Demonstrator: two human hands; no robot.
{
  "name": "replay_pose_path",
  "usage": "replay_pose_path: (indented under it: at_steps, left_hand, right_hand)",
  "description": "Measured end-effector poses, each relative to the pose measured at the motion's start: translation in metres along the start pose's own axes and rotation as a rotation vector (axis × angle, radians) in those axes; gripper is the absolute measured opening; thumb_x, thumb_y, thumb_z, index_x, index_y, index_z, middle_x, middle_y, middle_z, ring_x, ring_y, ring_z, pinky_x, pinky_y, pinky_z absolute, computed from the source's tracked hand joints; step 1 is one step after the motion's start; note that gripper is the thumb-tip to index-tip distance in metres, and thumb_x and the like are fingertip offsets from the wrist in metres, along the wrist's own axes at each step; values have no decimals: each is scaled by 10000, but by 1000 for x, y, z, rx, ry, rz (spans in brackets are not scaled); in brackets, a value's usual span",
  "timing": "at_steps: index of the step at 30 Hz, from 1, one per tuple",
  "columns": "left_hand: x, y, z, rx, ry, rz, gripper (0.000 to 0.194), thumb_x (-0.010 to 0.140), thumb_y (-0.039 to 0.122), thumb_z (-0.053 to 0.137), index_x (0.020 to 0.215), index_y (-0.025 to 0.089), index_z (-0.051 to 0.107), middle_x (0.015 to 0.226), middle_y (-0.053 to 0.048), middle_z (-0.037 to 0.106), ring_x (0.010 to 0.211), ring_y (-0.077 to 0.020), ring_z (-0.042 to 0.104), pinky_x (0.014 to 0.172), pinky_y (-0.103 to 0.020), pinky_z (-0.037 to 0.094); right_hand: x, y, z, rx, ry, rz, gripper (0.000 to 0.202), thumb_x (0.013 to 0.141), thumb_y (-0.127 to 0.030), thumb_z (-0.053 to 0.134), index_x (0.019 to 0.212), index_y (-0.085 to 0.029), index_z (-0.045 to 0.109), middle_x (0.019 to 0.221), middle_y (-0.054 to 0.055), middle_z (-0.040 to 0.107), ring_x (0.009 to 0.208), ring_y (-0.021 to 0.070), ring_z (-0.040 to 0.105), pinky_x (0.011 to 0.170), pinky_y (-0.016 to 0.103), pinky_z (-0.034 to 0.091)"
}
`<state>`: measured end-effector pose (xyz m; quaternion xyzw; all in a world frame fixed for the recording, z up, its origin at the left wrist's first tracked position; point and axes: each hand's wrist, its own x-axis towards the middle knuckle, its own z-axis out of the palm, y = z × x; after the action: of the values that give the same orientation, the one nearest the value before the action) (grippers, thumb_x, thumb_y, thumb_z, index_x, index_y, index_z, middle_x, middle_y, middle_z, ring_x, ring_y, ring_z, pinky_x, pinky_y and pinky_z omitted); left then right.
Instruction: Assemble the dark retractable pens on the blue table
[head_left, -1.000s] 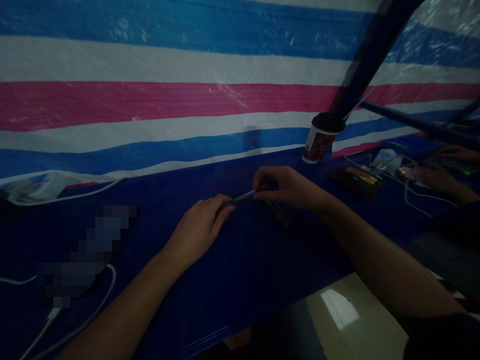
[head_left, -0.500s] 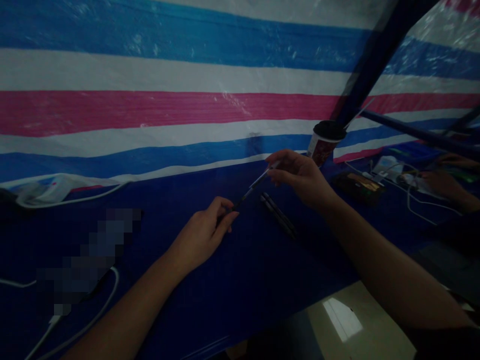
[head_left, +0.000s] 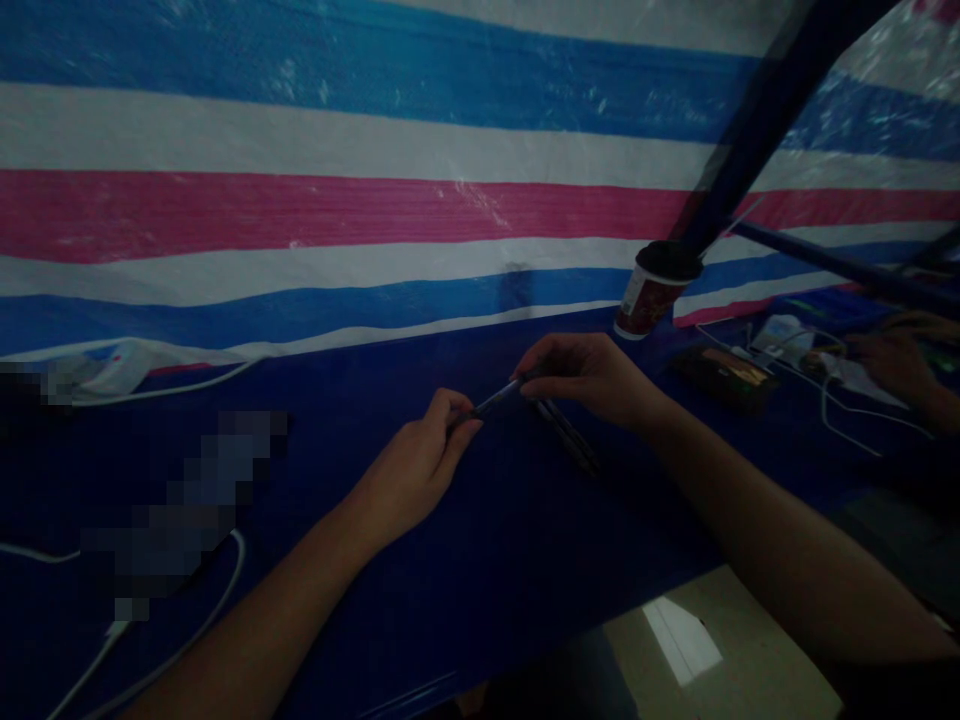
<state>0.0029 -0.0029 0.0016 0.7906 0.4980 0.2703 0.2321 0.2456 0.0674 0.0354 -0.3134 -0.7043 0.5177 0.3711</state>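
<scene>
A slim pen (head_left: 496, 398) spans the gap between my hands, tilted up toward the right. My left hand (head_left: 411, 465) pinches its lower end between thumb and fingers. At the upper end, the thumb and fingertips of my right hand (head_left: 596, 378) are closed on it. Both ends are covered by fingers, so I cannot see the tip. Just below my right hand, dark pens (head_left: 568, 440) lie side by side on the blue tabletop (head_left: 517, 540), partly covered by that hand.
A dark-lidded paper cup (head_left: 651, 300) stands behind my right hand. Left lies a blurred-out flat object (head_left: 202, 510) with a white cable (head_left: 238, 560). Further right are a dark case (head_left: 724, 378), cables and another person's hands (head_left: 896, 365). A striped sheet (head_left: 337, 215) hangs behind.
My right hand has come down and closer to my left hand, so less of the pen shows between them. My left hand has hardly moved. The view has shifted slightly.
</scene>
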Motion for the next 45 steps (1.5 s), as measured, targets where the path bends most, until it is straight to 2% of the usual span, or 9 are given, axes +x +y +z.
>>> replay_pose_path:
  at_steps: [7,11,16,21,25,30,36,40,45]
  left_hand:
    - [1,0,-1,153,-30,-2,114,1052,332,391,1090,236,438,833,-26,701,683,-232,720,612,-336,482]
    - [2,-1,-1,241,-3,-14,140,1057,333,376,1101,225,454,810,-41,710,660,-247,727,583,-341,492]
    - [3,-2,-1,274,-8,16,132,1042,311,397,1087,217,479,832,-56,718,680,-245,731,596,-338,510]
    - [3,0,0,300,-7,-13,143,1050,305,400,1103,213,495,838,-61,718,692,-253,734,598,-341,506]
    - [5,2,-1,337,-28,-2,109,1034,270,435,1096,213,505,876,-72,733,727,-255,740,632,-348,521]
    - [6,3,-1,336,-14,-15,126,1040,285,428,1102,208,505,867,-69,730,701,-247,733,624,-342,527]
    - [4,2,3,329,-36,-14,123,1039,283,433,1105,213,511,895,-79,737,743,-273,746,649,-363,535]
    - [2,-1,5,294,-44,-11,129,1050,288,424,1116,213,505,875,-65,727,719,-255,733,630,-346,515]
    - [0,1,7,296,-78,24,112,1046,277,453,1097,207,523,872,-63,722,731,-256,727,640,-351,501]
  right_hand:
    - [-4,-1,0,-448,-7,63,486,955,-571,629,708,-157,689,575,3,627,536,115,545,548,266,385]
    - [-9,-7,-7,-451,-111,-31,484,826,-473,823,1182,-180,673,831,12,737,669,139,621,608,259,437]
    - [-10,-15,-8,-525,-184,7,410,1002,-492,582,771,-168,681,641,3,653,595,129,578,590,262,404]
    - [-9,-17,-7,-480,-121,-61,401,831,-468,808,1084,-177,700,809,6,722,678,149,637,603,254,433]
    - [-9,-16,-10,-622,-151,22,485,1025,-519,525,728,-172,685,599,15,657,561,138,590,595,282,415]
    - [-10,-15,-7,-587,-135,-134,470,857,-433,808,1237,-194,670,1030,60,783,787,176,691,691,285,483]
    - [-13,-15,1,-602,-81,-103,566,1040,-375,571,1545,-170,416,840,21,762,680,170,677,665,291,482]
    - [-15,-14,3,-606,-166,-222,761,885,-329,796,1544,-237,425,1170,77,764,919,203,710,764,303,513]
    - [-16,-16,5,-670,-165,-124,496,1030,-288,596,1505,-204,482,838,0,752,691,160,678,666,276,459]
